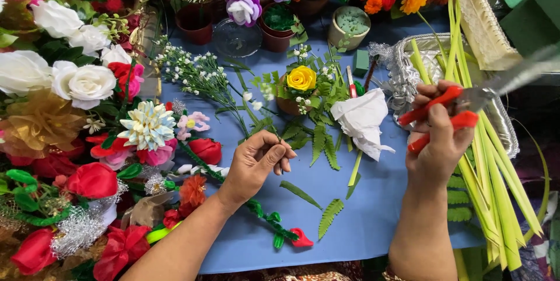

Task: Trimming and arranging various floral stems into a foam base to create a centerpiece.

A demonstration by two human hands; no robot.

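Shears (466, 103) sit gripped in the right hand (440, 141), right of the pot (290, 105); the left hand (254, 161) pinches a thin stem (269, 127) below it.

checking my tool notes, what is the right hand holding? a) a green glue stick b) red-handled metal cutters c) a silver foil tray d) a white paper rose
b: the right hand is wrapped around the red-handled metal cutters, red grips in the fist and grey blades pointing up right over the silver foil tray.
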